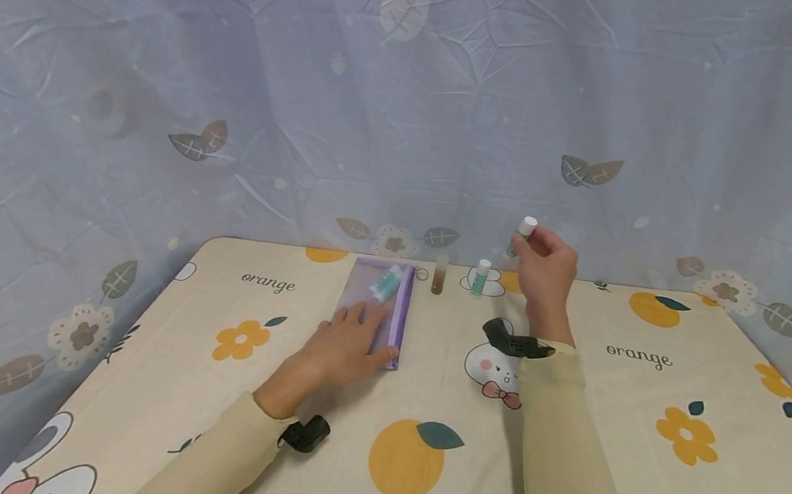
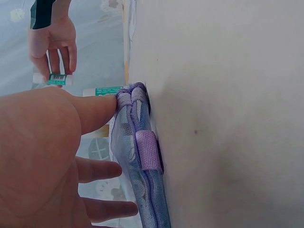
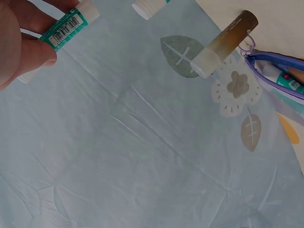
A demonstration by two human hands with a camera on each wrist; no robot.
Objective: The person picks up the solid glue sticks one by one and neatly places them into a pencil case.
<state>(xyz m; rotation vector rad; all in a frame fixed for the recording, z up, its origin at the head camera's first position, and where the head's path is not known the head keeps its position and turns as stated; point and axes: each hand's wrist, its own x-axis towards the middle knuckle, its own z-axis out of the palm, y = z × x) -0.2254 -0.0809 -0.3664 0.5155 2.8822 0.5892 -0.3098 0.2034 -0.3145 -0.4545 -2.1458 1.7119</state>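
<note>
My right hand (image 1: 549, 271) holds a green-and-white glue stick (image 3: 65, 29) in the air, pinched between thumb and fingers. Its barcode label shows in the right wrist view. My left hand (image 1: 345, 349) rests with spread fingers on a purple mesh zip pouch (image 1: 398, 320), its thumb at the zipped edge. Inside the pouch lies at least one more green-and-white glue stick (image 1: 386, 284); the zip gapes at the far end in the right wrist view (image 3: 266, 64). A second glue stick (image 1: 481, 278) stands upright on the table, below and left of my right hand.
A brown tube with a translucent cap (image 1: 439, 277) stands between the pouch and the upright glue stick. A small ring (image 1: 421, 273) hangs at the pouch's far corner. The patterned tablecloth (image 1: 565, 422) ends at a grey-blue curtain (image 1: 479, 128) behind.
</note>
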